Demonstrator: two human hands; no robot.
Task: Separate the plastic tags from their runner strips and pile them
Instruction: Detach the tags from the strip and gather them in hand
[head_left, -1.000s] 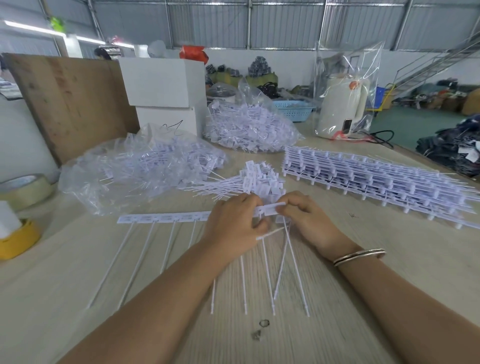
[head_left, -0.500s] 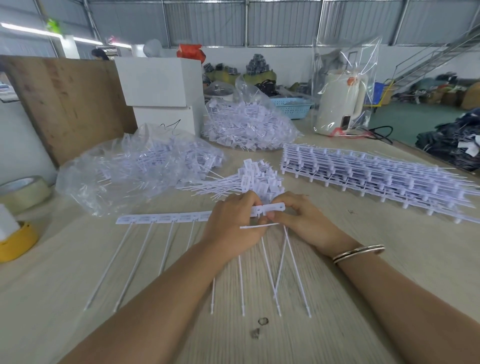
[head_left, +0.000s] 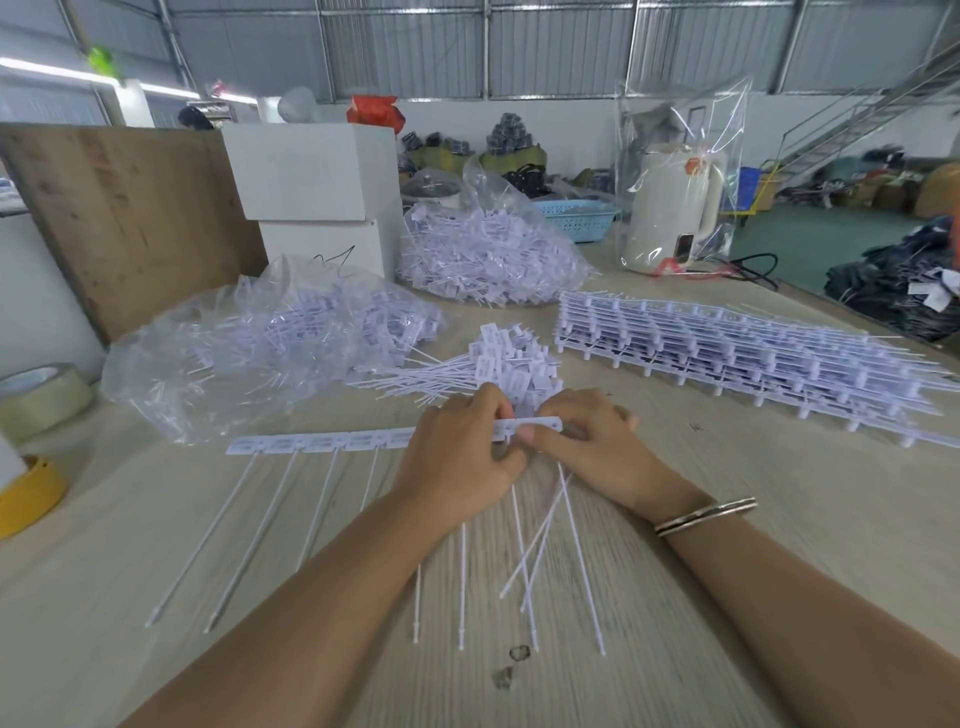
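Mid-task, both hands pinch one strip (head_left: 322, 443) just in front of the pile (head_left: 511, 364): left hand (head_left: 457, 457) grips it, right hand (head_left: 587, 441) grips its end tag (head_left: 540, 427). Twisting too hard could likely snap a tail or scatter loose tags (head_left: 540, 545).

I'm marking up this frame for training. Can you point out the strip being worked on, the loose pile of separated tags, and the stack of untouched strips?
strip (head_left: 322, 443), head view, on its flat band left of the hands.
pile of tags (head_left: 511, 358), head view, on the heaped tag heads.
stack of strips (head_left: 727, 353), head view, on the stack's top layer.
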